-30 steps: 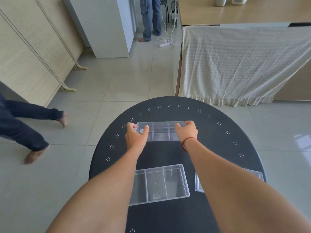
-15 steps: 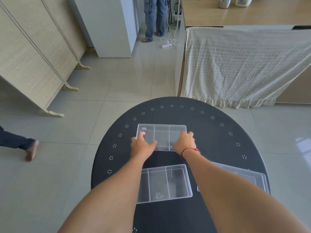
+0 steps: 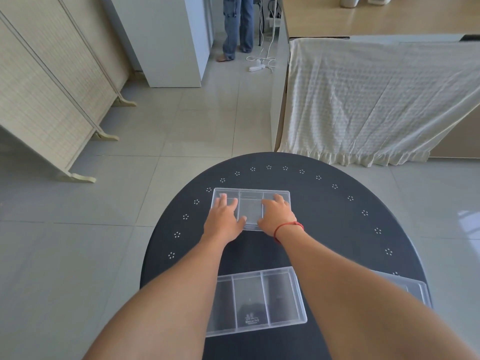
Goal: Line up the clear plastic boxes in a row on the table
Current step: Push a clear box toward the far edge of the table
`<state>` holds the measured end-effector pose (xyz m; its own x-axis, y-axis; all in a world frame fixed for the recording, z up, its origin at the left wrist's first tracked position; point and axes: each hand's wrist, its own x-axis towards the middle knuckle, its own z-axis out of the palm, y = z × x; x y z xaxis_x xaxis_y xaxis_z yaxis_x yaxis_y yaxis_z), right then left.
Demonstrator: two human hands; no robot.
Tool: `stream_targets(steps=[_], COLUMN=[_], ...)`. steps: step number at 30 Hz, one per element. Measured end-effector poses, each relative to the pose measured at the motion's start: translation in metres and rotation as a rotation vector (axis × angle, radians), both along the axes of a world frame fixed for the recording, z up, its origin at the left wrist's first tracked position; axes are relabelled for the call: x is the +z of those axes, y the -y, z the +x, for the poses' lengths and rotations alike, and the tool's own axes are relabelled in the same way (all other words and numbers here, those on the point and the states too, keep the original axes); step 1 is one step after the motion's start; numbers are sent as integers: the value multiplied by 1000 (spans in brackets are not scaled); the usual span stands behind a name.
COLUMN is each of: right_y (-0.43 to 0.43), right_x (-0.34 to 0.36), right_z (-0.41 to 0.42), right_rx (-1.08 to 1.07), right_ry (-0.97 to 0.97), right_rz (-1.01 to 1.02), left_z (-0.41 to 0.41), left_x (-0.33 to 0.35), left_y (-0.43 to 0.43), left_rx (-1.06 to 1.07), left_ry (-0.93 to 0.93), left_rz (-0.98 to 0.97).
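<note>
Three clear plastic divided boxes lie on a round black table (image 3: 337, 229). The far box (image 3: 250, 205) sits flat near the table's far edge, its long side across my view. My left hand (image 3: 224, 219) rests palm down on its left part and my right hand (image 3: 276, 216), with a red wrist cord, on its right part, fingers spread. A second box (image 3: 255, 300) lies near me between my forearms. The third box (image 3: 413, 289) is at the right edge, mostly hidden behind my right arm.
A folding screen (image 3: 46, 100) stands at the left and a white cabinet (image 3: 168, 40) behind it. A counter draped with a pale cloth (image 3: 376, 100) is beyond the table. A person's legs in jeans (image 3: 237, 27) and a power strip (image 3: 257, 67) are at the back.
The far box, gripped by its ends a second ago, now lies flat on the table. My hands have shifted from its ends onto its top. The person at the left has left the view.
</note>
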<state>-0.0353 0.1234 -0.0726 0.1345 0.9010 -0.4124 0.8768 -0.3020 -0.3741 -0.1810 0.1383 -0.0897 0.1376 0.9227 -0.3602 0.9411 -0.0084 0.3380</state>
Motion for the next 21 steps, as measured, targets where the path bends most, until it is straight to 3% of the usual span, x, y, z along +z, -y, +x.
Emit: stream_targets(steps=[21], right_y=[-75], right_x=[-14], right_z=[-1], right_rx=[3], right_ry=[26], right_rz=[58], left_z=[4], left_x=[0], left_y=[-83], left_rx=[-11], left_ry=[-14], left_rz=[7])
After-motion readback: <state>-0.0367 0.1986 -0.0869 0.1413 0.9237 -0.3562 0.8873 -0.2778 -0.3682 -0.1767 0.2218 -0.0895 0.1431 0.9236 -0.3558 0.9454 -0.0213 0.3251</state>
